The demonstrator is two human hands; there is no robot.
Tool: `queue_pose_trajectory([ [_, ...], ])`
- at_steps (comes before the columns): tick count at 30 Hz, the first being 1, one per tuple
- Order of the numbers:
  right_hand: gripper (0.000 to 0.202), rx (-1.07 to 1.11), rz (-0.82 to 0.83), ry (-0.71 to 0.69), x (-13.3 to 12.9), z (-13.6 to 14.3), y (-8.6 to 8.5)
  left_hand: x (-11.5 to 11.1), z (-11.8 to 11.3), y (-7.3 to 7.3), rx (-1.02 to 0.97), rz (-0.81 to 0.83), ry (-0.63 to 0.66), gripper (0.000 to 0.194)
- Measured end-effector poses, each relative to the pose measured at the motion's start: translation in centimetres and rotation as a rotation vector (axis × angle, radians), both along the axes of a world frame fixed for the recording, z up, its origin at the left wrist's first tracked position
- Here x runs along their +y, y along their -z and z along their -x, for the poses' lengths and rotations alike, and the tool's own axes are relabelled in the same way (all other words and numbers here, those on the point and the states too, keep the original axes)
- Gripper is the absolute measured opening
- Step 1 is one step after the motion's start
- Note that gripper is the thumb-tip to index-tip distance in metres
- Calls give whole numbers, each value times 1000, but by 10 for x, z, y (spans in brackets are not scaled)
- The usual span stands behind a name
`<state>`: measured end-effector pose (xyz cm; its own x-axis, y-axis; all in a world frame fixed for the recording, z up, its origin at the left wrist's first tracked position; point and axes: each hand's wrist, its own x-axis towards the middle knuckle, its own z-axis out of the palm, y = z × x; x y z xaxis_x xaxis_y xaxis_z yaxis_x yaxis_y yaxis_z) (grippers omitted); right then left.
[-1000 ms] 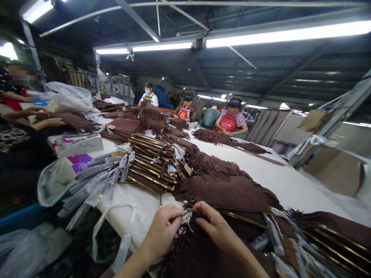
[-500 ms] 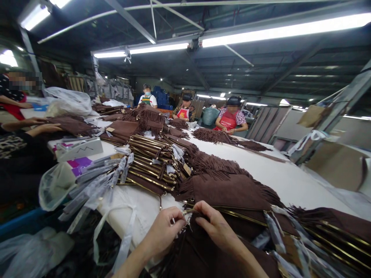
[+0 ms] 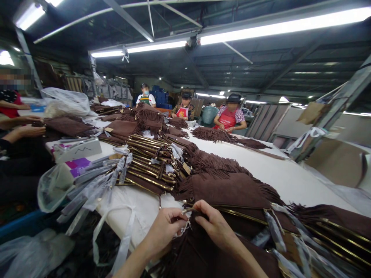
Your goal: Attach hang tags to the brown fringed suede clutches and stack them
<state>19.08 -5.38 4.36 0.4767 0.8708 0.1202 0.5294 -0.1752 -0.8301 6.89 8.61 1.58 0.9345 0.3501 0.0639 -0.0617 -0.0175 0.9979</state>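
Observation:
A dark brown fringed bag lies right below me at the table edge. My left hand is closed, thumb against fingers, at a thin pale cord by the bag's corner; the exact grip is partly hidden. My right hand pinches the bag's upper edge beside a narrow curved strip. Only a small gap separates the two hands. Just beyond them lies another brown fringed bag with a gold zip along its near side.
Stacked gold-zipped bags with plastic-wrapped pulls fill the table's left-centre. More bags lie at right. A white box stands at left. A co-worker's hands work at far left; several people sit across the white table.
My left hand has turned slightly and its fingers have drawn closer together; more of the pale cord shows below it. My right hand has barely moved. The left co-worker's hands have shifted left.

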Motion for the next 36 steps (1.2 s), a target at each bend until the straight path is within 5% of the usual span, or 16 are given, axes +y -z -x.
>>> queue_pose_trajectory([
  [7,11,4,-19,13,1,1,-1,-7,2,0,-36,-105,-81,13],
  [13,9,-18,-23,34,3,0,3,-7,2,4,-54,-397,-184,14],
  [24,9,-123,-4,152,9,2,22,-23,-1,23,-28,-631,-345,13],
  [29,6,-165,-16,202,3,-14,21,-5,8,22,-66,-577,-422,13],
  [36,7,-191,-6,208,2,-24,25,25,16,22,-59,-50,-236,6],
])
